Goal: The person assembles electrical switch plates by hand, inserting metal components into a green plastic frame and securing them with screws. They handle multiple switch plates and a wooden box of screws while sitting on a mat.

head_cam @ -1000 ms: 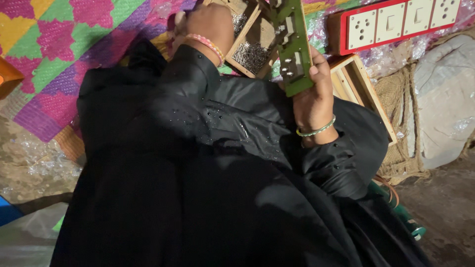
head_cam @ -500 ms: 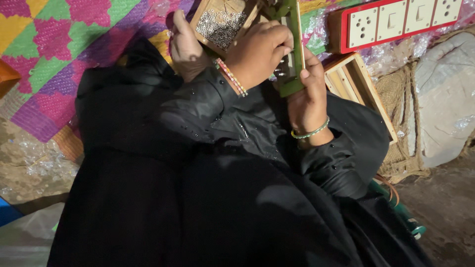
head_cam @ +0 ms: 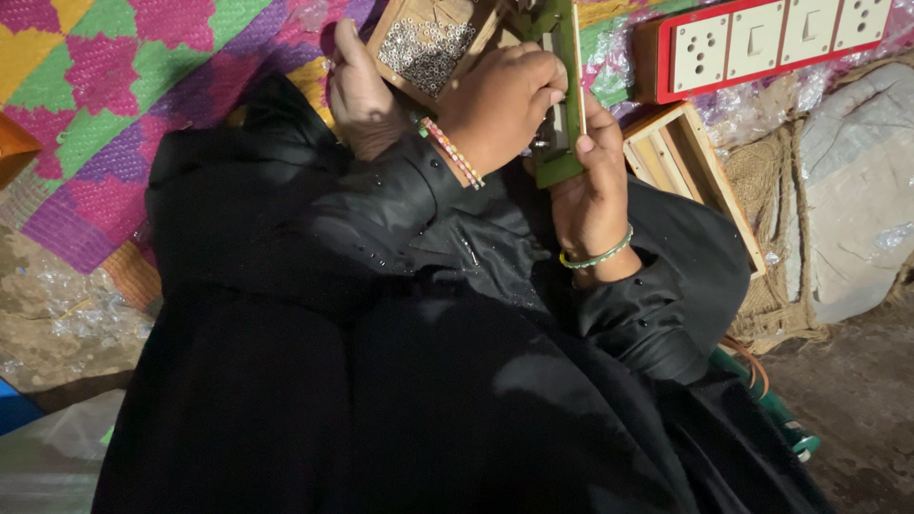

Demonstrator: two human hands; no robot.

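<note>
While the right hand (head_cam: 592, 195) is gripping the green board (head_cam: 560, 95) upright from below, the left hand (head_cam: 500, 100) is curling closed over its face, perhaps pinching something too small to tell. A screw box (head_cam: 426, 48) is sitting just beside them.

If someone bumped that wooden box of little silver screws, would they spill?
Probably. The wooden box is open on top and looks heaped with small loose screws, so a tilt would likely scatter them. It sits on a soft patterned mat, which may make it a bit wobbly.
</note>
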